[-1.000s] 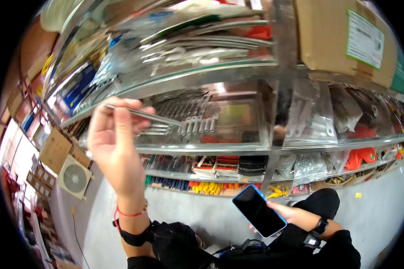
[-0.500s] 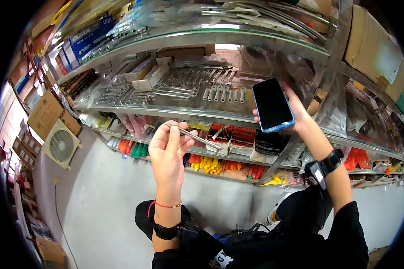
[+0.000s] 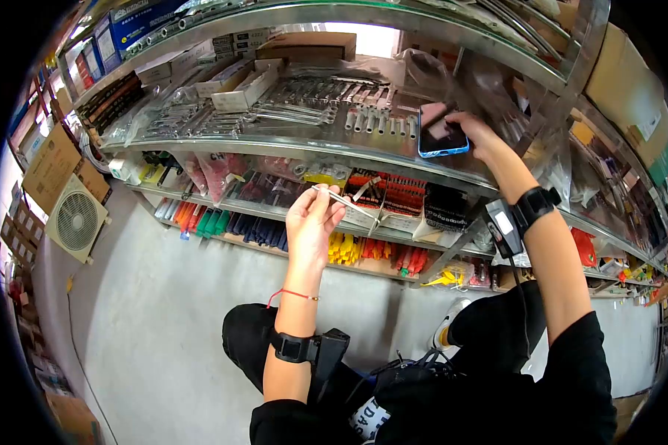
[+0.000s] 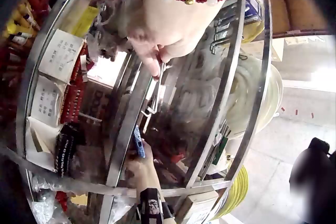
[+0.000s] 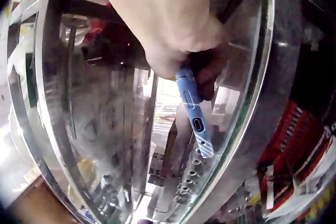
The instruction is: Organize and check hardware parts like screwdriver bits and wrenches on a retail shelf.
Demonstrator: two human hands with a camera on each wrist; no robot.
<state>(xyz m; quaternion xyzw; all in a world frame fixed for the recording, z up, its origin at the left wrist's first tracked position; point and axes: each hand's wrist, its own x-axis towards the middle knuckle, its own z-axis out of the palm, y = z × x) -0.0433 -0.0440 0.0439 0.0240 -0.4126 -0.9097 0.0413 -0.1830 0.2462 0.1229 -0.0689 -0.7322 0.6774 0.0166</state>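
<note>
Phone [image 3: 443,133] was at the shelf [image 3: 289,137] edge, right of the sockets [image 3: 381,122], gripped in the right hand [image 3: 473,132], while the left hand [image 3: 311,226], fingers curled, pinched a thin metal rod [image 3: 346,202] before the lower shelf [image 3: 260,210].

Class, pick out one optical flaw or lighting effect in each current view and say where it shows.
Head view: wide-angle distortion bows the long metal shelf edge, and reflections break up the black screen of the blue-edged smartphone. Left wrist view: glare washes out part of the pale floor. Right wrist view: bright streaks cross the phone's blue edge; the right hand looks soft.
</note>
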